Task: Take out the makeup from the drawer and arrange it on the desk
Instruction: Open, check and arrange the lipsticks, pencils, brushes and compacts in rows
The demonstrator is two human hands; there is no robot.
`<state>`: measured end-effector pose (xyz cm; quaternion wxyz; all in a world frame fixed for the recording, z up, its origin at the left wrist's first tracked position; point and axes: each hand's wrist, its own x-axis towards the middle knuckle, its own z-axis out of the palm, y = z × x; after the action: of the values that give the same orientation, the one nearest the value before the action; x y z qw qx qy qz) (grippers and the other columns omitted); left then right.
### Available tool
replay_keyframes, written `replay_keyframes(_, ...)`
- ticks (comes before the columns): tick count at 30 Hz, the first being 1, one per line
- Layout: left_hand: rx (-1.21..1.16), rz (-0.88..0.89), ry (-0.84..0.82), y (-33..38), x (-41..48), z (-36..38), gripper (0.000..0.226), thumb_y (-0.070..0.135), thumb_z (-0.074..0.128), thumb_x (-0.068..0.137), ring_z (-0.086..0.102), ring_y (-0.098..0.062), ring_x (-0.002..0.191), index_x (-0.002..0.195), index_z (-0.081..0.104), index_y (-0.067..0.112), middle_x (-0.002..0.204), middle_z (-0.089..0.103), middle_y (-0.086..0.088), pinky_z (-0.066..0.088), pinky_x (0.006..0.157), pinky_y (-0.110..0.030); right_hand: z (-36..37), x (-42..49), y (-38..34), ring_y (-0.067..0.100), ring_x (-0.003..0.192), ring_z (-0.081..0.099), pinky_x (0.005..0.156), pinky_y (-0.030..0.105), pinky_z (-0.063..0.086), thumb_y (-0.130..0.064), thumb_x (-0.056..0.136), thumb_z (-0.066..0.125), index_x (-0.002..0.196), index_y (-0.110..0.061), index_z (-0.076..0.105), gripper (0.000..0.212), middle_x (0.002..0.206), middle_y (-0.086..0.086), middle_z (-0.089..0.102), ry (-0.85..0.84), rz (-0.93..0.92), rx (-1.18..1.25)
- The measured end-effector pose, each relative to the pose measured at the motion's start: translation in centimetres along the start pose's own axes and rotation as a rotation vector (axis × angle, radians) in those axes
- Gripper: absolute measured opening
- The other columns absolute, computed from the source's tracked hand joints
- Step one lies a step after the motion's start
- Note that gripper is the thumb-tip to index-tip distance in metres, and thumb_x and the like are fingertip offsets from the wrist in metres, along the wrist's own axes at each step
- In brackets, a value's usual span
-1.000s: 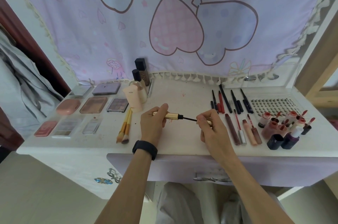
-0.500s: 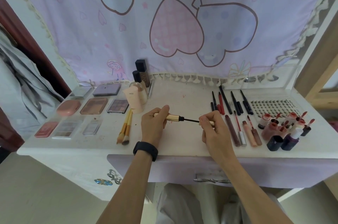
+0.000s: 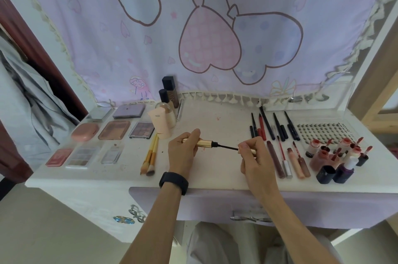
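Above the middle of the white desk (image 3: 215, 130) my left hand (image 3: 183, 152) grips a gold mascara tube (image 3: 204, 143). My right hand (image 3: 255, 159) pinches the gold cap of its black wand (image 3: 227, 146), which is drawn out of the tube and lies level between the hands. The purple drawer (image 3: 215, 203) below the desk edge is shut.
Palettes and compacts (image 3: 114, 130) lie at the left, two brushes (image 3: 149, 156) beside them, bottles (image 3: 168, 99) at the back. Pencils (image 3: 271, 125), lip glosses (image 3: 288, 160), small bottles (image 3: 336, 156) and a lash tray (image 3: 318, 131) fill the right. A curtain hangs behind.
The hands hold the tube and wand much as before; the wand stays pulled out. The view has shifted slightly.
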<state>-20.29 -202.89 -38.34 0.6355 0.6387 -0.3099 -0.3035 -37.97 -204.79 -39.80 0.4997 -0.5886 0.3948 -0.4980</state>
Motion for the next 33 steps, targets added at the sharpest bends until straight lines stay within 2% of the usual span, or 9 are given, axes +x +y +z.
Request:
replay_keyframes(5,-0.094,-0.016,0.046,0.2,0.1,-0.4,0.029,0.024,0.063,0.095,0.034,-0.009,0.052,0.070,0.059,0.008,0.061,0.037,-0.002,0.031,0.048,-0.016,-0.3,0.2,0.0,0.011,0.047,0.036,0.043,0.020,0.031,-0.013,0.104,0.049,0.090,-0.007,0.051,0.015,0.067,0.000,0.046,0.057,0.011,0.064)
replay_keyframes(11,-0.009,0.016,0.047,0.3,0.0,0.0,0.039,0.037,0.059,0.098,0.037,-0.008,0.050,0.071,0.066,0.010,0.053,0.043,0.004,0.033,0.054,-0.020,-0.1,0.3,0.0,0.012,0.050,0.034,0.043,0.024,0.029,-0.021,0.105,0.047,0.097,-0.011,0.055,0.015,0.065,-0.002,0.045,0.078,0.045,0.159)
replay_keyframes(16,0.003,0.007,0.013,0.5,0.3,0.1,0.040,0.045,0.050,0.100,0.042,-0.012,0.059,0.087,0.079,0.021,0.063,0.052,0.001,0.036,0.060,-0.026,0.0,0.3,-0.6,0.011,0.052,0.040,0.043,0.019,0.032,-0.014,0.106,0.044,0.109,-0.018,0.068,0.024,0.082,0.005,0.054,0.083,0.136,0.300)
replay_keyframes(20,0.024,-0.138,-0.085,1.3,0.9,0.2,0.044,0.044,0.048,0.101,0.045,-0.010,0.057,0.091,0.073,0.010,0.074,0.059,0.001,0.040,0.055,-0.021,0.0,0.9,-1.7,0.015,0.059,0.056,0.054,0.028,0.051,-0.011,0.105,0.047,0.112,-0.012,0.067,0.021,0.096,0.011,0.063,0.065,0.221,0.293)
replay_keyframes(22,0.080,-0.152,-0.163,1.9,1.0,0.4,0.035,0.040,0.049,0.102,0.051,-0.012,0.067,0.096,0.073,0.016,0.087,0.069,0.004,0.043,0.061,-0.023,-0.2,1.4,-2.3,0.020,0.069,0.067,0.065,0.030,0.059,-0.010,0.103,0.051,0.112,-0.008,0.066,0.018,0.098,0.013,0.067,0.048,0.265,0.285)
replay_keyframes(24,0.155,-0.133,-0.239,2.3,1.0,0.9,0.026,0.036,0.051,0.102,0.055,-0.011,0.073,0.101,0.073,0.022,0.099,0.074,0.006,0.045,0.064,-0.022,-0.5,2.1,-2.7,0.021,0.077,0.073,0.070,0.028,0.059,-0.011,0.102,0.054,0.112,-0.007,0.065,0.016,0.098,0.011,0.072,0.039,0.273,0.218)
replay_keyframes(28,0.253,-0.141,-0.305,2.8,1.5,2.9,0.021,0.026,0.050,0.103,0.064,-0.011,0.075,0.109,0.068,0.016,0.103,0.073,0.002,0.052,0.066,-0.020,-1.8,4.0,-3.8,0.011,0.089,0.071,0.084,0.032,0.056,-0.023,0.099,0.061,0.108,-0.023,0.060,0.009,0.094,-0.007,0.075,0.014,0.240,-0.117)
replay_keyframes(31,0.285,-0.171,-0.340,3.1,2.1,4.6,0.012,0.021,0.052,0.102,0.071,-0.014,0.078,0.108,0.060,0.015,0.103,0.068,-0.004,0.058,0.071,-0.023,-2.8,5.4,-4.8,0.005,0.088,0.064,0.072,0.023,0.047,-0.035,0.098,0.060,0.109,-0.023,0.058,0.016,0.091,-0.014,0.069,-0.015,0.233,-0.407)
replay_keyframes(33,0.297,-0.225,-0.344,3.0,2.8,5.6,0.011,0.022,0.057,0.100,0.072,-0.016,0.076,0.109,0.055,0.016,0.102,0.063,-0.002,0.060,0.069,-0.024,-3.0,6.5,-5.0,0.006,0.082,0.063,0.067,0.025,0.045,-0.038,0.098,0.057,0.108,-0.021,0.059,0.019,0.091,-0.013,0.069,-0.035,0.223,-0.556)
